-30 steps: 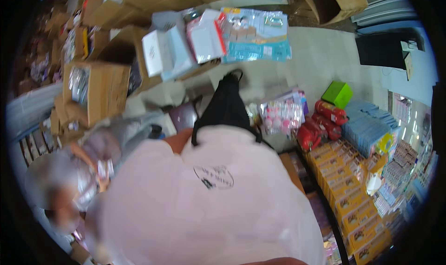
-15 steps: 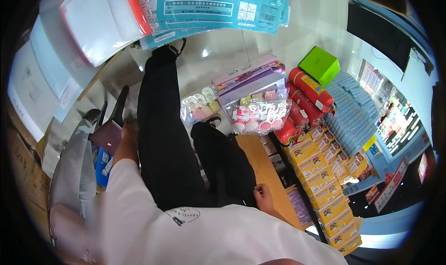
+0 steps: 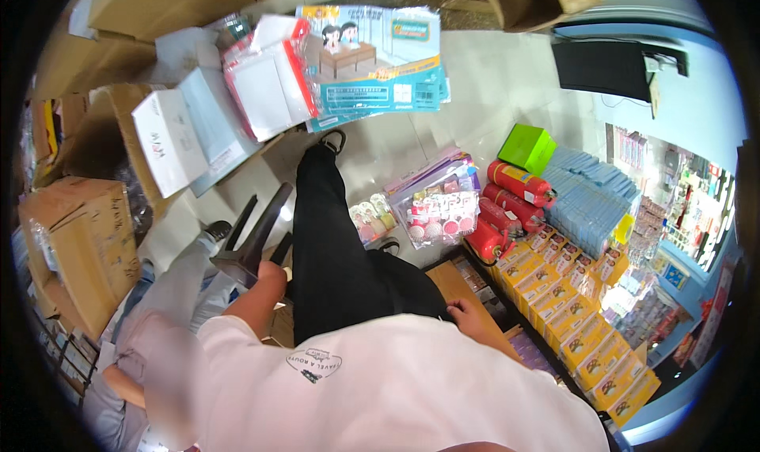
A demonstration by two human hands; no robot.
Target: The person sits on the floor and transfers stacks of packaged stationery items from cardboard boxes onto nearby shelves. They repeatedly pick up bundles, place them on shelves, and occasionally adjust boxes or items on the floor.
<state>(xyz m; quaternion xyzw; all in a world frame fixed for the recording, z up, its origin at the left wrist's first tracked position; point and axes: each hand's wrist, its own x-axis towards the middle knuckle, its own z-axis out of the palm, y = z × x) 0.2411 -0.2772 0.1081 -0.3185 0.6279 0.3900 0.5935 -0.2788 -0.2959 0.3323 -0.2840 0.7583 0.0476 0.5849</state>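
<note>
My left hand (image 3: 271, 281) is closed on the edge of a dark brown stool (image 3: 241, 263), beside my left leg. The stool is tipped over, with its legs pointing up and away from me. My right hand (image 3: 465, 314) hangs low by my right thigh, over a wooden board (image 3: 453, 279). Its fingers look loosely curled, and I see nothing in them; part of the hand is hidden by its angle. Past my feet, clear packs of pink toy figures (image 3: 442, 216) lie in front of flat purple boxes (image 3: 431, 172).
Red fire extinguishers (image 3: 518, 184), a green box (image 3: 526, 149), stacked blue packs (image 3: 586, 199) and yellow boxes (image 3: 570, 309) line the right. Teal printed packs (image 3: 380, 96) and white boxes (image 3: 168, 139) lie ahead. Cartons (image 3: 87, 246) and another person (image 3: 119, 396) are at left.
The view has shifted, showing more cartons and the person at left. My left hand has brought the stool up and to the right, closer to my leg. My right hand stays by my thigh.
</note>
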